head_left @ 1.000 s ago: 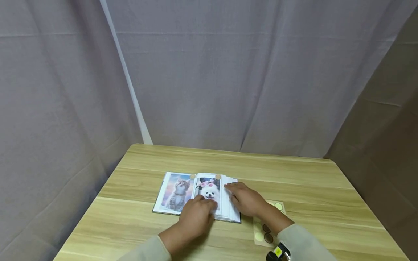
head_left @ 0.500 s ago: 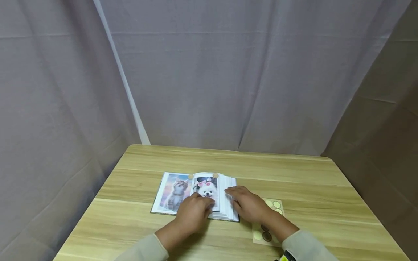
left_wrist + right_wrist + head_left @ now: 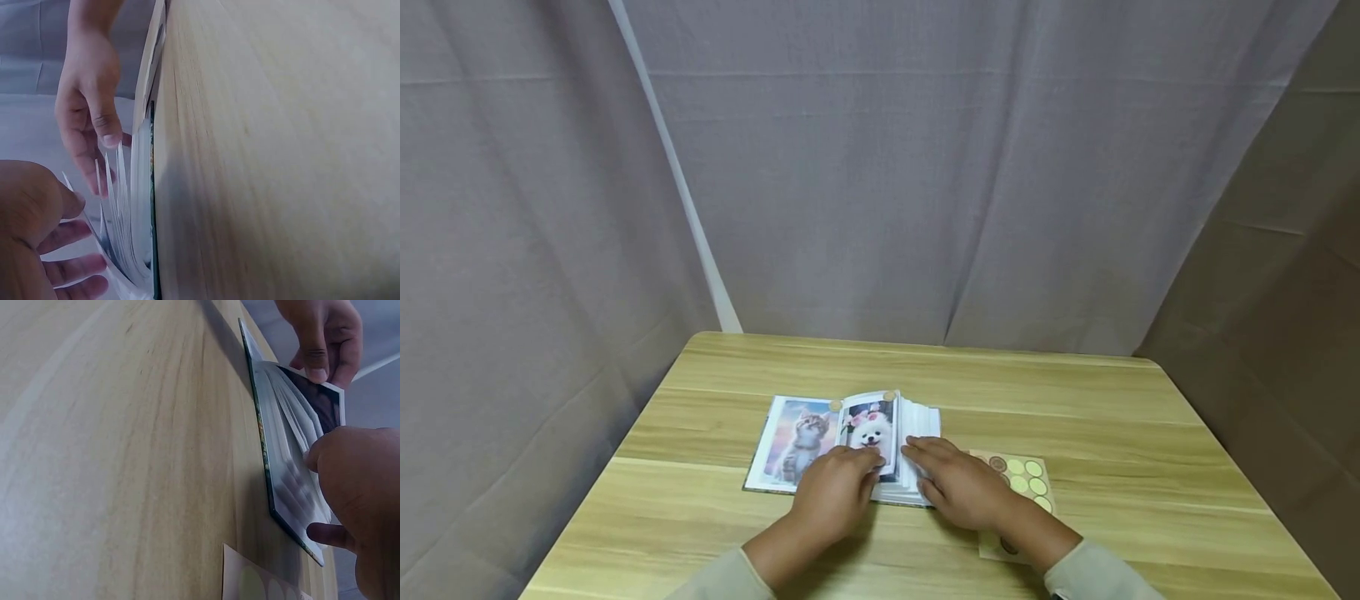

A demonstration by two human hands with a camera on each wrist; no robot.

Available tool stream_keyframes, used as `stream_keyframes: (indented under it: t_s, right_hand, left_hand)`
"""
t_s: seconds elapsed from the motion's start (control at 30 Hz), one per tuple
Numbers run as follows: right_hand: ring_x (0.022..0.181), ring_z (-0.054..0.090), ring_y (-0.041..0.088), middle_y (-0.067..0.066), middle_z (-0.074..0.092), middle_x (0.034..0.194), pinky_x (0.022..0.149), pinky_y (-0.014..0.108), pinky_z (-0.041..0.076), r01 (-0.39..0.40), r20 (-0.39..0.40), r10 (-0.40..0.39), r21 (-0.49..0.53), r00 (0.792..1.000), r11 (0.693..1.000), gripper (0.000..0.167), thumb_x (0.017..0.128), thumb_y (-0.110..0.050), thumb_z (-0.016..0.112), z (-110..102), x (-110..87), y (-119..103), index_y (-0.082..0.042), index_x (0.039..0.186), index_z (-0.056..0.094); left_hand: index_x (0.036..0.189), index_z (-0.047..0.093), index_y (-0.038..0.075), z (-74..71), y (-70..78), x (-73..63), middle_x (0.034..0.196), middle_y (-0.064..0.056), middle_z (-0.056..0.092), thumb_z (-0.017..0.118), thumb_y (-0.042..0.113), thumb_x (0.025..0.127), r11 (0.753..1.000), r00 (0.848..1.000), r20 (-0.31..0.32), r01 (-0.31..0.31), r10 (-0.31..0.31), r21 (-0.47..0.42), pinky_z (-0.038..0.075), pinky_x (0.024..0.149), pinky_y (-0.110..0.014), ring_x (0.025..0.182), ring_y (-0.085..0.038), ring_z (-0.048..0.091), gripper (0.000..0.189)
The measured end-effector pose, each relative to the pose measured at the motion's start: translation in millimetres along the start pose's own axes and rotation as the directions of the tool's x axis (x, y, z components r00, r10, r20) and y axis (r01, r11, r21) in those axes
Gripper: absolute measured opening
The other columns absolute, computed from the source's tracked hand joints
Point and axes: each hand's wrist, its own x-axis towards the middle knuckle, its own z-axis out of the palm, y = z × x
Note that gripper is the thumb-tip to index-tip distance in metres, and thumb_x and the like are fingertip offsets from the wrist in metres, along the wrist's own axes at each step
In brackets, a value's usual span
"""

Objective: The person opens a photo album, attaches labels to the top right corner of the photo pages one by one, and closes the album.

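A small photo album [image 3: 910, 497] lies spread on the table, a kitten picture [image 3: 805, 442] on its left side. On its right side, a page with a white dog picture [image 3: 871, 430] is raised from the stack. My left hand [image 3: 833, 493] pinches that page near its lower edge, thumb in front and fingers behind, as the left wrist view shows. My right hand [image 3: 962, 490] touches the loose pages [image 3: 290, 409] beside it with its fingertips; its thumb [image 3: 331, 534] stands apart. Round tan stickers [image 3: 836, 406] sit at the top of both picture pages.
A beige sheet of round yellow and brown stickers [image 3: 1018, 483] lies partly under my right forearm. The wooden table [image 3: 1112, 450] reaches back to grey curtains [image 3: 850, 208].
The dog page has come up from the pages beneath, held by my left hand. My right hand has shifted slightly left and nearer, uncovering more of the sticker sheet's top.
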Motion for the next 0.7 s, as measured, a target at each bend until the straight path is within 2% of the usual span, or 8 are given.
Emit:
stream_keyframes:
  t_s: [0.2,0.43,0.7]
  right_hand:
    - [0.138,0.049,0.028,0.009,0.053,0.15,0.107,0.048,0.046,0.051,-0.018,-0.052,-0.038,0.998,0.998,0.05,0.101,-0.023,0.062,-0.6,-1.1,-1.3,-0.007,0.147,0.055]
    - [0.138,0.05,0.025,0.006,0.056,0.149,0.109,0.044,0.044,0.137,-0.039,-0.141,-0.088,0.989,0.987,0.044,0.101,-0.024,0.062,0.8,0.8,-0.7,-0.009,0.142,0.061]
    - [0.135,0.053,0.024,0.003,0.058,0.146,0.109,0.043,0.044,0.146,0.014,-0.145,-0.137,0.989,0.98,0.04,0.102,-0.025,0.059,2.4,1.8,0.0,-0.011,0.139,0.064]
  left_hand:
    - [0.111,0.077,0.016,-3.4,-1.4,-2.1,0.113,0.004,0.075,0.079,0.016,0.089,1.0,1.0,-0.012,0.007,-0.007,-0.009,0.057,0.081,-0.035,0.096,-0.018,0.07,0.022]
    - [0.111,0.076,0.014,-6.1,-3.0,-3.4,0.107,0.0,0.076,0.079,0.013,0.087,0.999,0.998,-0.055,0.017,-0.019,-0.027,0.058,0.076,-0.037,0.092,-0.018,0.071,0.025]
    - [0.112,0.075,0.015,-9.6,-3.3,-5.5,0.11,-0.002,0.076,0.077,0.013,0.089,0.999,0.996,-0.077,0.037,-0.039,-0.032,0.058,0.078,-0.039,0.094,-0.021,0.071,0.023]
